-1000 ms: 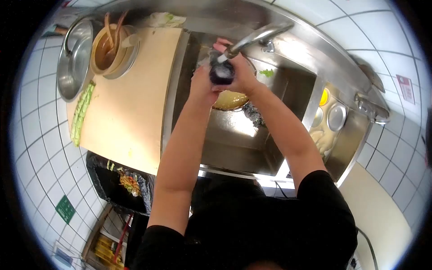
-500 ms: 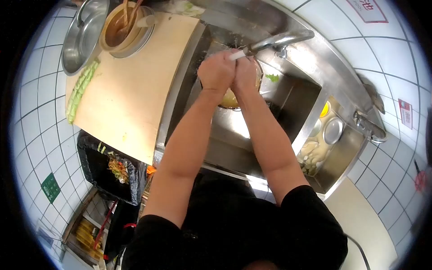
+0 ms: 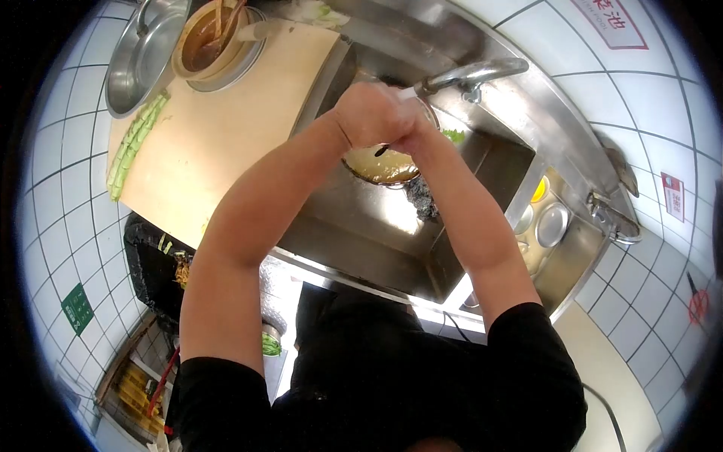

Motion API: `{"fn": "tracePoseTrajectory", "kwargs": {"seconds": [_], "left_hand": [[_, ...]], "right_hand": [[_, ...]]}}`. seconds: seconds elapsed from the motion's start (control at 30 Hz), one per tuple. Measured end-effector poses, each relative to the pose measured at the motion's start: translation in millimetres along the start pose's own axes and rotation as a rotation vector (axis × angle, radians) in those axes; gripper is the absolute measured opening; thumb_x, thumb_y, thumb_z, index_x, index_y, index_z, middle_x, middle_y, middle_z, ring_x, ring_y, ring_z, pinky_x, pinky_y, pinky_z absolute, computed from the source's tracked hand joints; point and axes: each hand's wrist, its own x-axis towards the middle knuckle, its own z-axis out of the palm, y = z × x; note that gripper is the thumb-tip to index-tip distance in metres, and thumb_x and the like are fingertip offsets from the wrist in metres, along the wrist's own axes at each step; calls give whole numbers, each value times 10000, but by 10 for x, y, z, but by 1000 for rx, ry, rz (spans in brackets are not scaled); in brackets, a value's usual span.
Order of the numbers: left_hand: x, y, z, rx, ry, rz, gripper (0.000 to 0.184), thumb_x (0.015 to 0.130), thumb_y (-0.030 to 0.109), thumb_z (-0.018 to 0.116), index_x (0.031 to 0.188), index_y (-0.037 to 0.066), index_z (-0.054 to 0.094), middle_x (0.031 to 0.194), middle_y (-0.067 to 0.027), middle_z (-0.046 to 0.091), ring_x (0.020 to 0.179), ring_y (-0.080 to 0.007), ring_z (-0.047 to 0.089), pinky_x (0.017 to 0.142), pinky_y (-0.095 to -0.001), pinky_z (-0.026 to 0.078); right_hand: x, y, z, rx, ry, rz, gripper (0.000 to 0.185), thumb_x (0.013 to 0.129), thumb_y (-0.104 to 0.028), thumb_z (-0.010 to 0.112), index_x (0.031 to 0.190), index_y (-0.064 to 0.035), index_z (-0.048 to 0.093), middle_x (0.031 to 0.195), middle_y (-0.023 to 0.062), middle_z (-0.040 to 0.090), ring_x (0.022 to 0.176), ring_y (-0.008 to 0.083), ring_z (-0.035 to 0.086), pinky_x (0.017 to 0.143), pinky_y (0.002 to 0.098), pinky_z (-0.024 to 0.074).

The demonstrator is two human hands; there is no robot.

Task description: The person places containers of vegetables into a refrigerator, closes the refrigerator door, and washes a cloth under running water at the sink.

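Note:
My left hand (image 3: 369,113) and my right hand (image 3: 411,129) are closed against each other beneath the tap's white nozzle (image 3: 407,93). A small dark piece (image 3: 382,150) pokes out below them; whatever else they grip is hidden. Under the hands, a round bowl (image 3: 376,169) with yellowish liquid or bottom sits in the metal sink (image 3: 354,218). Beside its lower right edge lies a dark, crinkled clump (image 3: 422,200), partly behind my right forearm. A green leaf (image 3: 453,135) rests to the right of the bowl.
Left of the sink is a wooden board (image 3: 226,143) with green stalks (image 3: 135,147), a brown pot (image 3: 202,49) with utensils and a steel basin (image 3: 147,64). A black-lined bin (image 3: 147,256) stands below. A second sink (image 3: 572,260) on the right holds lids and containers.
Both elbows have swung outward and the hands have turned against each other, slightly lower. The dark clump and more of the bowl's front now show.

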Motion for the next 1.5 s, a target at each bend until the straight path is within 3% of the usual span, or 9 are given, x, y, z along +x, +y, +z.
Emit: {"fn": "tracePoseTrajectory", "kwargs": {"seconds": [0.2,0.33,0.5,0.63,0.73,0.97,1.1,1.27,1.5], "left_hand": [[-10,-30,371,-499,777,-713,216,937,193,629,1090,53,689,1038,-174,689,983,-392,637,874,-420,535],[-89,234,689,-947,797,-850,339,977,120,606,1306,42,615,1234,-148,670,1117,-273,640,994,-370,482],[13,501,429,-2343,936,-975,438,1073,447,441,1275,110,634,1263,-104,658,1146,-239,627,994,-363,500],[3,278,811,-2142,1064,-903,311,1043,279,483,1198,72,655,1098,-103,712,1015,-261,683,951,-398,534],[71,607,494,-1024,904,-820,301,923,108,584,1206,36,654,1317,-191,629,1194,-338,626,1051,-395,480],[8,415,259,-378,813,-517,449,803,310,776,1199,107,711,1383,-230,573,1317,-455,518,1153,-540,364],[-95,160,288,-164,642,-191,319,801,350,772,1033,130,759,1127,-177,668,1167,-406,629,1127,-543,413],[49,301,144,-219,492,-379,186,796,301,739,859,126,740,870,-122,667,957,-350,652,979,-472,498],[212,374,139,-483,387,-840,195,859,217,744,882,28,703,842,-113,668,879,-335,660,770,-458,513]], "right_hand": [[-151,-175,166,290,-38,-222,272,990,-240,601,1221,-99,629,1181,86,678,1088,283,644,951,471,542],[-84,-37,101,192,-10,-519,290,930,-132,665,1215,-99,618,1146,71,677,1081,270,643,927,448,546],[-383,105,261,-331,161,-737,411,920,-159,733,1281,-18,596,1165,60,661,1074,178,618,985,314,469],[-245,213,215,-504,321,-985,362,957,-172,702,1267,-15,598,1191,79,634,1055,166,619,952,301,488],[-281,53,507,84,431,-832,317,994,-123,637,1299,-49,590,1245,85,612,1043,172,626,934,301,512],[-460,43,401,269,-46,-444,404,908,-120,510,1292,-18,586,1256,140,614,1153,260,639,989,411,537],[-524,-29,431,426,-133,-297,468,989,-376,533,1331,-60,579,1315,134,630,1216,292,615,1043,447,510],[-490,-4,665,256,288,-351,547,1035,-534,477,1290,-65,597,1242,110,666,1146,295,647,991,420,529],[-106,218,37,88,135,-570,447,1036,-469,520,1247,-87,618,1193,82,669,1112,262,641,953,399,529]]}}
